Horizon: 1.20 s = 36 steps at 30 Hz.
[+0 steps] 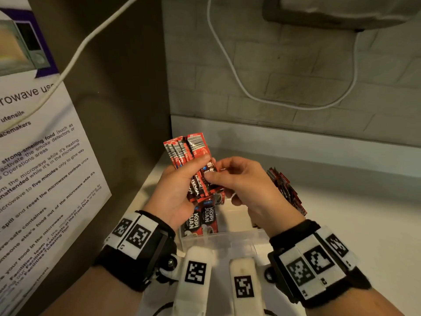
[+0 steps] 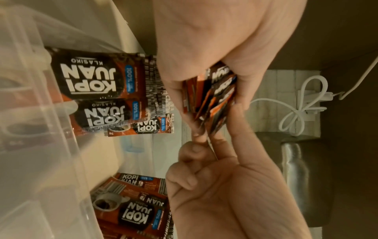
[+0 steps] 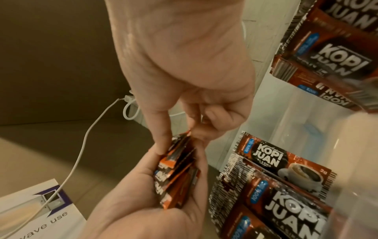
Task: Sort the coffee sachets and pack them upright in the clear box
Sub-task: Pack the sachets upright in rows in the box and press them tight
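My left hand (image 1: 182,179) grips a fanned bundle of red and black coffee sachets (image 1: 189,151), barcode ends up, above the clear box (image 1: 239,241). My right hand (image 1: 216,177) pinches the lower edge of one sachet in that bundle between thumb and fingers. The left wrist view shows the bundle (image 2: 214,97) with the right hand's fingertips (image 2: 201,139) on its edge. Several sachets (image 1: 202,221) stand upright at the box's left end, and they also show as sachets (image 3: 282,203) in the right wrist view. A loose pile of sachets (image 1: 287,190) lies on the counter to the right.
The box sits on a white counter (image 1: 364,236) in a corner. A brown panel with a microwave notice (image 1: 45,156) stands close on the left. A white cable (image 1: 230,65) hangs on the tiled back wall.
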{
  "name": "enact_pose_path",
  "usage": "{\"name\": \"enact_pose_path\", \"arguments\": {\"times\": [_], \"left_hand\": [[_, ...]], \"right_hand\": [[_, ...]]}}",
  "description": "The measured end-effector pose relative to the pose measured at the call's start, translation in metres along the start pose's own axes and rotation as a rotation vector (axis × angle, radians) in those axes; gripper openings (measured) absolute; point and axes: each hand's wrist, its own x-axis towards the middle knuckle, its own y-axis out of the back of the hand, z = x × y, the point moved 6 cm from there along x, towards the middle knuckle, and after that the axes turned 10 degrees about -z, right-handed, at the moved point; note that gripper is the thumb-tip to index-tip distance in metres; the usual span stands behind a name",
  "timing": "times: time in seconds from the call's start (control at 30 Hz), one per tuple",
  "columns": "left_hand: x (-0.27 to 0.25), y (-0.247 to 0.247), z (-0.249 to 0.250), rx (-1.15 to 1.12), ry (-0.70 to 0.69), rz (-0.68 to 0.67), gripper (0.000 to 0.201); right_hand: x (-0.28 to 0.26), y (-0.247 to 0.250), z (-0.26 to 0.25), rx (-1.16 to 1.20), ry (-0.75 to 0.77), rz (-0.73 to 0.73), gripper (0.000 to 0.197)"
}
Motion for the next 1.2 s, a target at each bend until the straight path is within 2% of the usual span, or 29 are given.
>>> {"name": "enact_pose_path", "arguments": {"times": [0.07, 0.2, 0.23, 0.3, 0.4, 0.53, 0.6, 0.7, 0.8, 0.87, 0.9, 0.97, 1.07, 1.2], "left_hand": [[-0.001, -0.003, -0.002, 0.013, -0.001, 0.004, 0.011], [-0.004, -0.005, -0.005, 0.029, -0.001, 0.005, 0.02], [-0.004, -0.005, -0.005, 0.02, -0.002, 0.002, 0.017], [-0.003, -0.003, -0.005, -0.019, 0.007, 0.022, 0.015], [-0.003, -0.002, -0.003, -0.062, 0.051, -0.001, 0.029], [-0.006, -0.011, -0.005, -0.052, 0.096, -0.1, 0.028], [-0.007, -0.013, -0.006, 0.01, 0.09, -0.102, 0.037], [-0.006, -0.01, -0.003, 0.054, 0.024, -0.025, 0.044], [-0.006, -0.008, 0.0, 0.041, -0.042, 0.053, 0.038], [-0.007, -0.012, -0.002, 0.049, -0.05, 0.054, 0.035], [-0.007, -0.013, -0.004, 0.059, -0.05, 0.052, 0.035], [-0.008, -0.01, -0.004, 0.066, -0.068, 0.079, 0.034], [-0.009, 0.006, 0.004, 0.01, -0.091, 0.162, 0.032], [-0.008, 0.023, 0.018, -0.043, -0.133, 0.224, 0.049]], "right_hand": [[-0.003, 0.002, 0.002, 0.0, 0.003, 0.006, 0.022], [-0.005, 0.011, 0.005, 0.068, 0.058, 0.12, 0.011], [-0.004, 0.014, 0.006, 0.085, 0.081, 0.158, 0.012], [-0.002, 0.024, 0.01, 0.092, 0.122, 0.255, 0.027], [0.0, 0.037, 0.01, 0.148, 0.217, 0.367, 0.049], [-0.006, 0.042, -0.001, 0.038, 0.333, 0.433, 0.044], [-0.009, 0.043, -0.003, 0.016, 0.341, 0.442, 0.043], [-0.008, 0.044, 0.0, 0.173, 0.308, 0.395, 0.035], [-0.006, 0.038, 0.004, 0.365, 0.178, 0.301, 0.02], [-0.006, 0.03, 0.005, 0.29, 0.118, 0.218, 0.009], [-0.006, 0.029, 0.005, 0.255, 0.122, 0.213, 0.017], [-0.007, 0.035, 0.005, 0.27, 0.146, 0.268, 0.025], [-0.002, 0.054, 0.007, 0.234, 0.141, 0.4, 0.019], [0.02, 0.06, 0.037, 0.007, -0.015, 0.407, 0.016]]}}
